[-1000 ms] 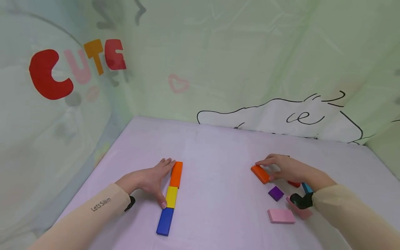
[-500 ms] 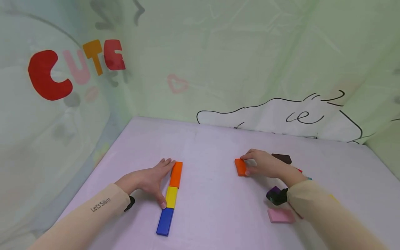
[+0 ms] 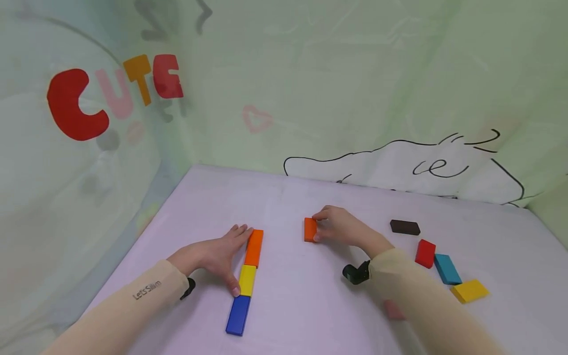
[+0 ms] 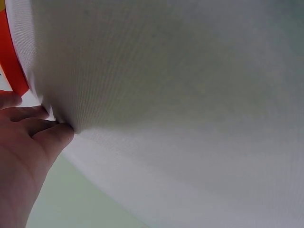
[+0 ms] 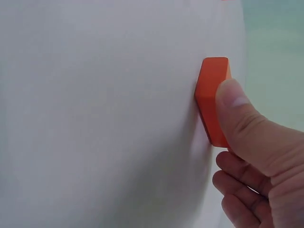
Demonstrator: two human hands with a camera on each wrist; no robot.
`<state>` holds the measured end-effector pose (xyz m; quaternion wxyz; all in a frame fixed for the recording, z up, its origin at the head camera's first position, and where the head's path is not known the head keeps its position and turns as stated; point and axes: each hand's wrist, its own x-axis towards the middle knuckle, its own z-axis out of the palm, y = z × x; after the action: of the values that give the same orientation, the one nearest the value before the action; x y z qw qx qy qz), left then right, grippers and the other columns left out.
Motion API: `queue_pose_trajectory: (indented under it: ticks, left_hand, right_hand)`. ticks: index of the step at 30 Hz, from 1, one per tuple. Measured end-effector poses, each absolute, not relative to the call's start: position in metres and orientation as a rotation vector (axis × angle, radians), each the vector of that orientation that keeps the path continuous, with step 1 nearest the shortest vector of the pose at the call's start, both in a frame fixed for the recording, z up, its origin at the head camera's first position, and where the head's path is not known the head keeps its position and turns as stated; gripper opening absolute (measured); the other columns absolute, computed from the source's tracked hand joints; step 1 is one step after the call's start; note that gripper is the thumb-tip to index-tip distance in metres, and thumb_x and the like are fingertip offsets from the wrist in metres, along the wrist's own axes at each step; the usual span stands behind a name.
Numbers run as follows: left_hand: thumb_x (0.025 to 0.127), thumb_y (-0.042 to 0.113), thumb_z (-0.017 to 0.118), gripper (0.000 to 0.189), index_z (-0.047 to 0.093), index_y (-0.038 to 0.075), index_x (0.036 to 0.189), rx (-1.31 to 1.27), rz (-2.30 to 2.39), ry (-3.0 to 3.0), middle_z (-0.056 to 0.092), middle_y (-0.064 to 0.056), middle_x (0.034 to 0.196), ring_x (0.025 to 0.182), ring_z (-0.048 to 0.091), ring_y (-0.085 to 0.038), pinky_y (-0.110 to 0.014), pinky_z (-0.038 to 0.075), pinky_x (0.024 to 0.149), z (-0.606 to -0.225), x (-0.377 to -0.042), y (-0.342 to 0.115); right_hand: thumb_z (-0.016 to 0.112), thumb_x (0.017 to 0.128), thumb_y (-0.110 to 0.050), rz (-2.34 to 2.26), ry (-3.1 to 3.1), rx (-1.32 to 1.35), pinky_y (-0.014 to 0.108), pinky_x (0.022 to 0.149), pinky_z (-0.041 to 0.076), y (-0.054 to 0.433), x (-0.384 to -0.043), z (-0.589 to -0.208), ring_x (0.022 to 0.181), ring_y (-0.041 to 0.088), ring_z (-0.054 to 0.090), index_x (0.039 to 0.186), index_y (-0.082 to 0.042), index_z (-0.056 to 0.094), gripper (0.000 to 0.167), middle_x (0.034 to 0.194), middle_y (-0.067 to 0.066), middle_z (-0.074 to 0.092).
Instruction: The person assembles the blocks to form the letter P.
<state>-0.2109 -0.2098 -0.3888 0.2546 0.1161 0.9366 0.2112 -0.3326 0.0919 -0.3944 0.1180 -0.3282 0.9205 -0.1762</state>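
Note:
On the pale table an orange block, a yellow block and a blue block lie end to end in a row. My left hand lies spread along their left side, a fingertip at the orange block's far end and the thumb at the yellow one's near end. To the right of the row, my right hand pinches a second orange block. In the right wrist view the thumb presses that orange block; the fingers behind it are partly hidden.
At the right lie a dark brown block, a red block, a teal block and a yellow block. A pink block is partly covered by the right sleeve. Fabric walls border the table.
My right hand has carried the second orange block leftward from the loose blocks and turned it to stand lengthwise away from me. The left hand has stayed at the row.

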Motion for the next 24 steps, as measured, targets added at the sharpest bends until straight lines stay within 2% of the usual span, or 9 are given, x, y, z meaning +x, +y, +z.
queue_pose_trajectory:
  ticks: [16, 24]
  left_hand:
    - [0.066, 0.038, 0.096, 0.132, 0.012, 0.011, 0.165, 0.29, 0.544, 2.547, 0.006, -0.011, 0.174, 0.162, 0.002, -0.033, -0.061, 0.022, 0.126, -0.39, -0.214, -0.207]
    - [0.067, 0.038, 0.095, 0.131, 0.013, 0.011, 0.165, 0.287, 0.535, 2.551, 0.007, -0.011, 0.174, 0.162, 0.003, -0.032, -0.06, 0.022, 0.126, -0.39, -0.214, -0.208]
  right_hand:
    - [0.081, 0.088, -0.023, -0.671, 2.739, -0.954, 0.047, 0.107, 0.05, 0.045, -0.336, -0.406, 0.115, 0.033, 0.062, 0.128, 0.004, 0.067, 0.051, 0.12, 0.018, 0.068]
    - [0.081, 0.089, -0.025, -0.665, 2.727, -0.891, 0.046, 0.11, 0.048, 0.027, -0.335, -0.408, 0.121, 0.034, 0.06, 0.134, 0.002, 0.065, 0.055, 0.127, 0.019, 0.066]
